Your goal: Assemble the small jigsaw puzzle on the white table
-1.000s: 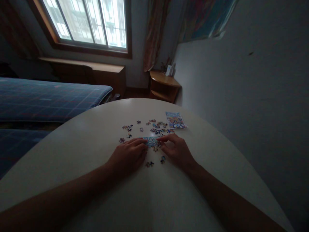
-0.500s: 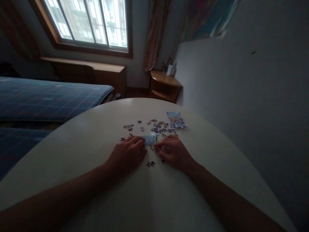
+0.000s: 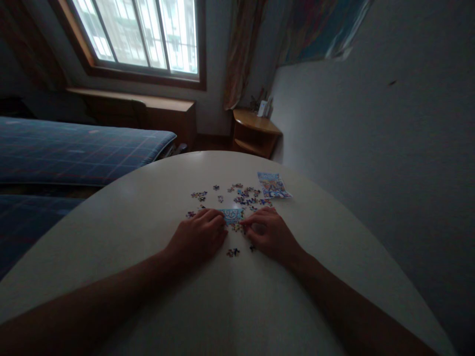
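Between my hands on the white table lies a partly joined jigsaw puzzle, light blue with a line drawing along its top and mixed colours at its lower edge. My left hand rests at its left side, fingers curled together and gripping that edge. From the right, my right hand pinches with thumb and forefinger at the puzzle's lower right corner, on a small puzzle piece mostly hidden by the fingertips. Nearer to me lie a few loose pieces, and another dark piece sits below my right hand.
Several loose puzzle pieces are scattered beyond my hands, with a smaller group to the left. A printed picture sheet lies behind them at the right. A bed stands beyond the table at left, a wall at right.
The whole view has shifted very slightly. Both hands keep almost the same place at the puzzle, with the right fingertips still at its lower right corner.
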A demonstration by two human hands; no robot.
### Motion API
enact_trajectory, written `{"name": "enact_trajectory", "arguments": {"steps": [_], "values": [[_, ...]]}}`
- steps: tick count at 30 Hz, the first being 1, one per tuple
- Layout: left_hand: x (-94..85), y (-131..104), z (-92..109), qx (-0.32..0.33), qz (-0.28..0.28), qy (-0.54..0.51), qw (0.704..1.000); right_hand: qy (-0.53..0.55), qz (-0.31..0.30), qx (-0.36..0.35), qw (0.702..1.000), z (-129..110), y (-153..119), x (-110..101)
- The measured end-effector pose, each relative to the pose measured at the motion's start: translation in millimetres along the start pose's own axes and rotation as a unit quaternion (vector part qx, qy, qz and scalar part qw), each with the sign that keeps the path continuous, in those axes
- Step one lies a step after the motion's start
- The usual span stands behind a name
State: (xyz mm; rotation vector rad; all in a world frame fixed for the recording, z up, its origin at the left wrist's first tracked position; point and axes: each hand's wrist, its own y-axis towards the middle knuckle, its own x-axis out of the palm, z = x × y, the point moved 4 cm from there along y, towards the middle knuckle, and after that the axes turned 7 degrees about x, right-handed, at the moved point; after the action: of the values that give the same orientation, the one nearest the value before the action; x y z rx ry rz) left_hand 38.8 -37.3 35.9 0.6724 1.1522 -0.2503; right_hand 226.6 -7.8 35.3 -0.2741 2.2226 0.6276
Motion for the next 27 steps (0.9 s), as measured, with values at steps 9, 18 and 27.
{"name": "enact_trajectory", "arguments": {"steps": [9, 18, 27], "values": [[0.2, -0.6, 2.3, 0.018, -0.010, 0.020, 1.000, 0.004, 0.012, 0.030, 0.999, 1.0, 1.7, -1.0], [1.3, -0.3, 0.9, 0.026, -0.004, 0.030, 0.999, -0.018, -0.002, 0.031, 0.999, -0.2, -0.1, -2.1], [1.2, -0.1, 2.5, 0.030, 0.005, 0.048, 0.998, -0.043, -0.033, 0.024, 0.998, -4.9, -5.7, -3.1]]}}
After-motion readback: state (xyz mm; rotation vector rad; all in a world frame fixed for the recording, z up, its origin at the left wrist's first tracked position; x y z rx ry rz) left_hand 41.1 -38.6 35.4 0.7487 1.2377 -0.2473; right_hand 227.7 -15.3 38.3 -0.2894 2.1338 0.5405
